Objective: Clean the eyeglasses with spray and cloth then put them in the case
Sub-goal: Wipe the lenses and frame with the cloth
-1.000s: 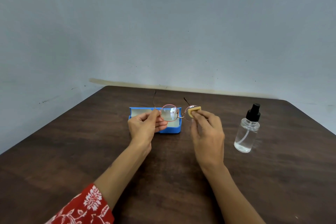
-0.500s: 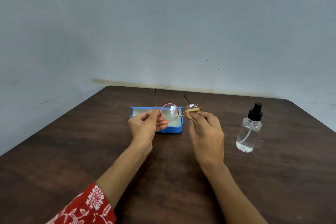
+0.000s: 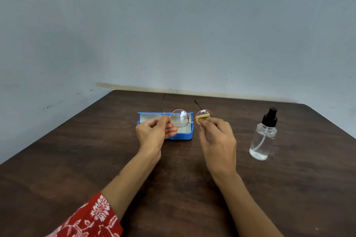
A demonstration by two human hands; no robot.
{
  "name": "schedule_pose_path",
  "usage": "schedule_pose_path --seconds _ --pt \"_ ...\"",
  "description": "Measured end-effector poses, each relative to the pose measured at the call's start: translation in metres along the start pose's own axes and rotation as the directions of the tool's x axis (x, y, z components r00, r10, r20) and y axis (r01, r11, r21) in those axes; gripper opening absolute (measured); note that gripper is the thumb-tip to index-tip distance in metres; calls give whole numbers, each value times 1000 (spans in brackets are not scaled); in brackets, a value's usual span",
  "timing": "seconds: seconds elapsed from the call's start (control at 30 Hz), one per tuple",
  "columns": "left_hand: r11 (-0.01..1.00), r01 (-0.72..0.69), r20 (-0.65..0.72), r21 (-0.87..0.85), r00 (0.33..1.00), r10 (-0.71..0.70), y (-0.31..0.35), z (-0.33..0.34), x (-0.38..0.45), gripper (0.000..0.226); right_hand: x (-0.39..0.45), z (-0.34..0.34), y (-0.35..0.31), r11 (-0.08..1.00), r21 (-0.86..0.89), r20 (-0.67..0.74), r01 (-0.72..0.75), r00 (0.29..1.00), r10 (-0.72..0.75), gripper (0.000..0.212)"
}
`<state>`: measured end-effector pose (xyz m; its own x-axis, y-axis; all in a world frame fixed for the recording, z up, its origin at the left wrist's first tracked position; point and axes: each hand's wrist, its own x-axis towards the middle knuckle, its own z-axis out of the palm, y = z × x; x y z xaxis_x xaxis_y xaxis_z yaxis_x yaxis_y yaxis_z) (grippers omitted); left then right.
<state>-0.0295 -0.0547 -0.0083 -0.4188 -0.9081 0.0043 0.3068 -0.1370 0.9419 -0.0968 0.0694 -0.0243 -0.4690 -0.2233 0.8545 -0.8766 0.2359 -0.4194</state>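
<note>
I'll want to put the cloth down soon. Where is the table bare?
Bare wood lies left of the blue case, between the right hand and the spray bottle, and along the near edge. It is crowded around the eyeglasses.

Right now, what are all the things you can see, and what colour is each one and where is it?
eyeglasses: one pair, thin reddish-gold round frame, held up over the case, arms pointing away
cloth: one, small, yellowish, pressed on the right-hand lens
case: one, blue with pale lining, open on the table behind the hands
spray bottle: one, clear with black top, upright on the table at the right
table: one, dark brown wood
wall: pale grey-blue, behind the table
sleeve: one, red with white flowers, bottom left
left hand: one, holds the glasses by the left lens rim
right hand: one, pinches the cloth
</note>
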Motion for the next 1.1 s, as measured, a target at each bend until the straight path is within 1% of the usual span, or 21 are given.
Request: schedule_pose_path --seconds 0.1,0.3,0.57,0.73,0.8,0.9,1.0,1.03,1.1 --pt "1000 -5 -7 -8 1000 5 1 -1 0 14 -1 2 -5 999 5 26 50 998 -50 22" --pt "1000 8 -13 0 1000 -8 1 -1 1 12 3 -4 9 996 -33 -62 -84 995 82 24" --pt "1000 -8 -13 -14 1000 8 3 -1 0 13 -1 4 -3 999 6 18 46 999 -46 22" --pt "1000 -3 -17 -8 1000 3 4 -1 1 12 3 -1 10 996 -17 -68 -82 994 81 23" --pt "1000 -3 -7 -15 1000 3 3 0 0 13 4 -2 12 994 -21 -83 -107 991 105 23" --pt "1000 -5 4 -23 1000 5 1 1 0 15 3 0 8 999 -12 -62 -40 997 39 24" --pt "1000 -8 1 -26 1000 8 2 1 0 15 0 3 2 999 4 0 36 999 -36 22" --pt "1000 -8 -5 -25 1000 8 2 1 0 14 -1 4 1 999 8 16 44 999 -45 22" --pt "1000 -5 -13 -14 1000 5 3 0 0 11 -1 4 2 1000 5 5 12 1000 -12 21"
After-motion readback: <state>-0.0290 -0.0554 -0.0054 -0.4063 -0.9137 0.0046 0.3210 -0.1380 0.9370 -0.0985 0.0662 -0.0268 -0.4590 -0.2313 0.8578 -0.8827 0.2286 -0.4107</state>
